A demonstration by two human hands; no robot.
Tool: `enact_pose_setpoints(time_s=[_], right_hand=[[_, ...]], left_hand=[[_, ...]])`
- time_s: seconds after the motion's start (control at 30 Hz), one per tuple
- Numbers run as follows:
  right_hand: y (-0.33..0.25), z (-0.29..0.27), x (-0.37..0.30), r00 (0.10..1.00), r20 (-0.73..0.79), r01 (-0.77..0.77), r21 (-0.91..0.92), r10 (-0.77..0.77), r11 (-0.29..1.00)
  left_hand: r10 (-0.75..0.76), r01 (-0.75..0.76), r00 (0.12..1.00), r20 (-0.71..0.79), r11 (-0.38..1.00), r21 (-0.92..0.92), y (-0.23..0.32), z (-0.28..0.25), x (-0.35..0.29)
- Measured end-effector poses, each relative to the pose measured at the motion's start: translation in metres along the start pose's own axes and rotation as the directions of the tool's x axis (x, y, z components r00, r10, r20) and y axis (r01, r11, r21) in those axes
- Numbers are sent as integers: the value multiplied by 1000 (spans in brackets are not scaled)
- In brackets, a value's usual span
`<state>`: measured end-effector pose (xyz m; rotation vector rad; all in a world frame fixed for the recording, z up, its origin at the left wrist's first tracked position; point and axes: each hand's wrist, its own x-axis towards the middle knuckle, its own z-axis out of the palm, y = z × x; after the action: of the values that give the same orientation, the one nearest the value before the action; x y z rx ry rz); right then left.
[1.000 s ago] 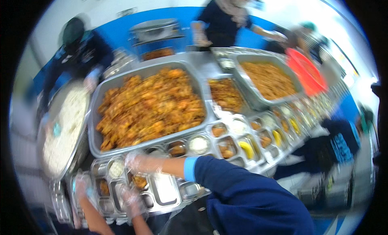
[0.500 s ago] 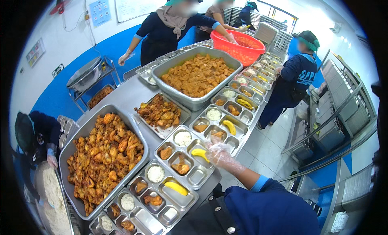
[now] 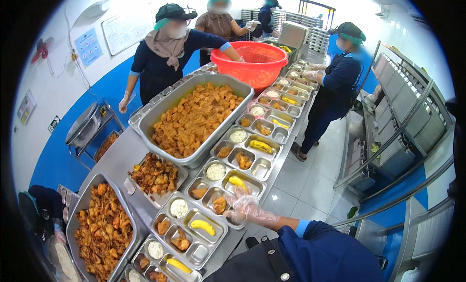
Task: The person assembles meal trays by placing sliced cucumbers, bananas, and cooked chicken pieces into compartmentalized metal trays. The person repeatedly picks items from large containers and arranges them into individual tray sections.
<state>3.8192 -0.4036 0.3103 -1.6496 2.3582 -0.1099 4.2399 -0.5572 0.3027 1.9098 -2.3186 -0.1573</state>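
Note:
My right hand (image 3: 248, 207), in a clear plastic glove, reaches over the near edge of a steel compartment tray (image 3: 257, 186). Its fingers are spread, with nothing visibly held in them. Close to the fingertips lie a yellow banana (image 3: 237, 181) and a browned chicken piece (image 3: 219, 205), in separate compartments. The same tray holds white rice (image 3: 216, 172) and an orange-brown chunk (image 3: 199, 192). Beside it, a tray with another banana (image 3: 202, 227) carries similar food. My left hand is out of sight.
Large grey tubs of fried chicken (image 3: 101, 228) and orange-brown chunks (image 3: 196, 118) stand left of the tray row. Between them is a shallow pan of fried pieces (image 3: 155, 174). Farther off are a red basket (image 3: 250, 71) and several co-workers. Metal racks (image 3: 403, 122) line the right.
The whole view has shifted, bringing the tubs and trays leftward. My right hand stays at the same tray, now with fingers more visibly apart. The co-worker at right has both hands toward the trays.

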Motion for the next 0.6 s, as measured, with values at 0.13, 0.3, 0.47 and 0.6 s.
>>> enact_pose_setpoints(time_s=[0.13,0.3,0.47,0.6], right_hand=[[9,-2,-2,999,18,28,-21,-28,999],[3,2,-5,994,-111,-10,-81,0,997],[12,3,-1,969,-223,-120,-55,105,991],[25,-3,9,902,-350,-270,-4,252,963]], left_hand=[[-22,22,1000,9,1000,15,8,4,8],[-17,17,1000,17,1000,8,0,5,7],[-5,6,999,37,1000,-24,-9,5,6],[-8,10,999,36,999,-50,-10,3,5]])
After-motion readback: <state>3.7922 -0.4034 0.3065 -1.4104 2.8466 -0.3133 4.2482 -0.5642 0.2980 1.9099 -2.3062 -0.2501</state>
